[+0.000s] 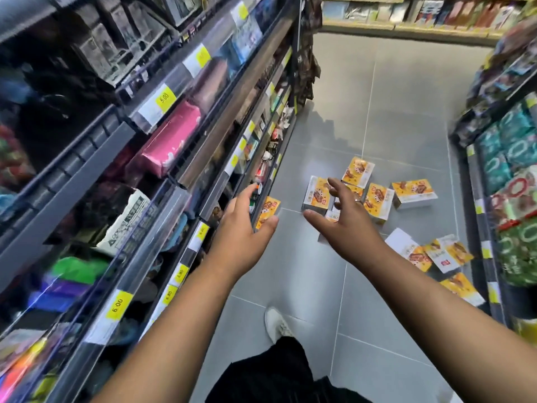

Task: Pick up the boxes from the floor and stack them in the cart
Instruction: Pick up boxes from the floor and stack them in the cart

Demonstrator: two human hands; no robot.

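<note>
Both hands reach out with fingers spread, holding nothing. The left hand point(244, 228) hovers over one orange box point(269, 209) standing against the foot of the left shelving point(203, 146); whether the thumb touches it cannot be told. The right hand point(348, 222) is over a cluster of orange boxes point(377, 199) on the grey tiled floor point(392, 112). More boxes point(444, 254) lie near the right shelving point(508, 146), across the shop aisle.

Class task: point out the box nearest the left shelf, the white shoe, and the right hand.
box nearest the left shelf point(270, 209): head view, orange front face.
white shoe point(277, 324): head view, its upper.
right hand point(348, 222): head view, back of hand.
</note>
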